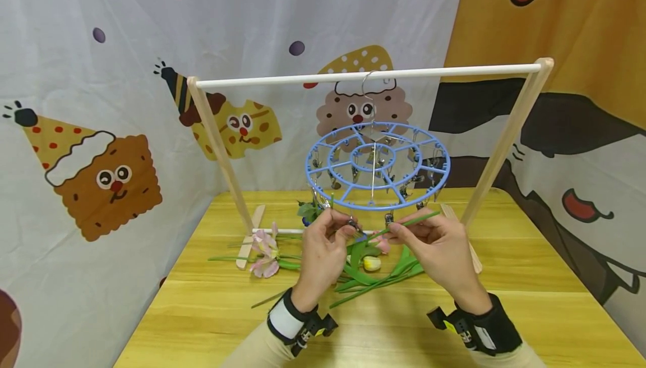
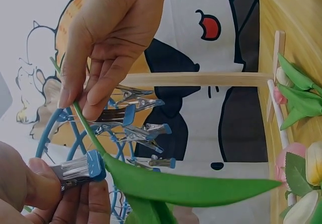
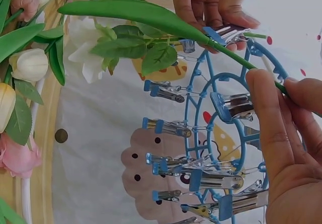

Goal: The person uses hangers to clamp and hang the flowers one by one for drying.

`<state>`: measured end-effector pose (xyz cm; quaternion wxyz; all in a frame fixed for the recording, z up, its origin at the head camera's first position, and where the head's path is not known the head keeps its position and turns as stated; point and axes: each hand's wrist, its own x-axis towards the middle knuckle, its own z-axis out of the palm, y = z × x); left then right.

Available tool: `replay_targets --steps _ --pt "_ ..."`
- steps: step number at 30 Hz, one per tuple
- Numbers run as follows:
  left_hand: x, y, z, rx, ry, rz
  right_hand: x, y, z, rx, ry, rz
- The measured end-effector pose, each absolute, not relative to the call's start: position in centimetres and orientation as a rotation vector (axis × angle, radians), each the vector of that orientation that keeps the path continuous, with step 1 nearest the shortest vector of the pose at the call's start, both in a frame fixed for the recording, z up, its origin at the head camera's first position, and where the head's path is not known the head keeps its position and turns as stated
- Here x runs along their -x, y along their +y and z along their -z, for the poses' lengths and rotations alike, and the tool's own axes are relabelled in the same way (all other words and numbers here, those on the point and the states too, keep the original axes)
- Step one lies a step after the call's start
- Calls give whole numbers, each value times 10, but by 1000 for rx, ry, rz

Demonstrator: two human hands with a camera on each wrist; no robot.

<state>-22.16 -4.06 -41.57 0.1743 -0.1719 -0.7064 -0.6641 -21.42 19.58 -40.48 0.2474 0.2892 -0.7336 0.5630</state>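
My left hand (image 1: pixel 323 256) pinches a metal clip (image 2: pixel 75 169) with blue tips, which hangs at the near edge of the round blue clip hanger (image 1: pixel 378 208). My right hand (image 1: pixel 444 250) holds a green stem (image 3: pixel 241 60) between thumb and fingers. A long leaf (image 2: pixel 191 188) grows from this stem. The clip's blue tips lie against the stem near the leaf's base; I cannot tell whether they grip it. The held flower's head is hard to make out. Beyond my left hand, a white flower (image 3: pixel 88 50) with green leaves hangs from the hanger.
A white rod (image 1: pixel 282 80) on a wooden stand (image 1: pixel 510 132) bears the hanger. Several other clips (image 3: pixel 173 128) dangle from its rings. Artificial flowers, among them a pink one (image 1: pixel 264 251) and a yellow-white tulip (image 1: pixel 372 263), lie on the wooden table (image 1: pixel 202 312). A printed cloth (image 1: pixel 252 20) hangs behind.
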Motion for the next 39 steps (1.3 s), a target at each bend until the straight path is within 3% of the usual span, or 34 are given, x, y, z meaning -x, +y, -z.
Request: replay_targets --steps 24,39 --pt "223 -38 416 454 -1988 1959 213 190 404 -818 -1980 -1704" --pt "222 -39 415 571 -2045 2038 213 193 406 -764 -1987 -1606"
